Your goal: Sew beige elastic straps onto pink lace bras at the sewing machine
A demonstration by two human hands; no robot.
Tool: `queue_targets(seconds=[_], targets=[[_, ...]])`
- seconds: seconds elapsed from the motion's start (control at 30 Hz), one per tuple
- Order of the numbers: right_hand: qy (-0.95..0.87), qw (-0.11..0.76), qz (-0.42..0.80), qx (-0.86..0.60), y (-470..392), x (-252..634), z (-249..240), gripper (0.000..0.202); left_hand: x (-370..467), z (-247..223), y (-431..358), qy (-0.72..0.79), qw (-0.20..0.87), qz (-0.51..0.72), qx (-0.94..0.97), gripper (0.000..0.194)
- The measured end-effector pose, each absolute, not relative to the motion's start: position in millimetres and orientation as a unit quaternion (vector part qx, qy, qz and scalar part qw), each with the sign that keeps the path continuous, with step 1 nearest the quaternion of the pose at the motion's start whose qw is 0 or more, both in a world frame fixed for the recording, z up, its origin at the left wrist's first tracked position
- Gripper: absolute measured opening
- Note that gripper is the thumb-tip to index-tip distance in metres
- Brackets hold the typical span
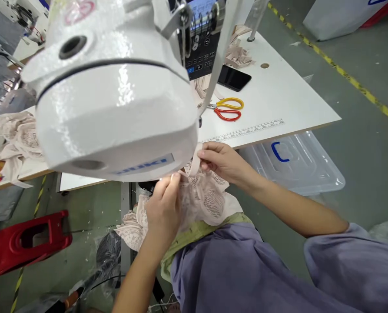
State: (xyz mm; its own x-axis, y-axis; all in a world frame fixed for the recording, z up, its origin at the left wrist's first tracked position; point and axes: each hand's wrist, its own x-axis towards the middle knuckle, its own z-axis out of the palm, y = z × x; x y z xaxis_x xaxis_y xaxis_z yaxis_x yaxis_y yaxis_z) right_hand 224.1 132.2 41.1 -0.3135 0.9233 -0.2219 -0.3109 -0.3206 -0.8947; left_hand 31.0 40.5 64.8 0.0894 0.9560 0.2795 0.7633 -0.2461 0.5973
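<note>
Beneath the glossy white sewing-machine head (115, 117), two bare hands work at a pale pink lace garment (210, 202) lying over the person's lap.
The right hand (224, 161) pinches a narrow, smooth pale pink fabric strip (196, 163) between thumb and fingers; the left hand (164, 206), just apart from it, has thumb and forefinger closed on the garment's upper edge, its other fingers partly hidden. Beyond them, on the white tabletop (298, 104), lie scissors with yellow and red handles (228, 118), a black smartphone (234, 78) and, along the near edge, a printed ruler scale (250, 127).
</note>
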Motion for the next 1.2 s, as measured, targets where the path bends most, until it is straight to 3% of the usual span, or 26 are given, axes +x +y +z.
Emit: queue_targets(seconds=[0.13, 0.33, 0.47, 0.8, 1.2], targets=[[-0.541, 0.38, 0.624, -0.416, 148, 215, 41, 0.02, 21, 66, 43, 0.66, 0.102, 0.259, 0.698, 0.034], [-0.686, 0.404, 0.414, -0.441, 159, 197, 44, 0.018, -5, 69, 52, 0.616, 0.307, 0.25, 0.681, 0.035], [-0.748, 0.381, 0.345, -0.42, 168, 191, 47, 0.015, -15, 62, 52, 0.594, 0.354, 0.242, 0.681, 0.039], [-0.78, 0.358, 0.324, -0.398, 174, 187, 44, 0.01, 13, 73, 37, 0.632, 0.412, 0.352, 0.554, 0.02], [-0.731, 0.43, 0.381, -0.368, 173, 192, 42, 0.01, 13, 68, 33, 0.611, 0.37, 0.326, 0.62, 0.026]])
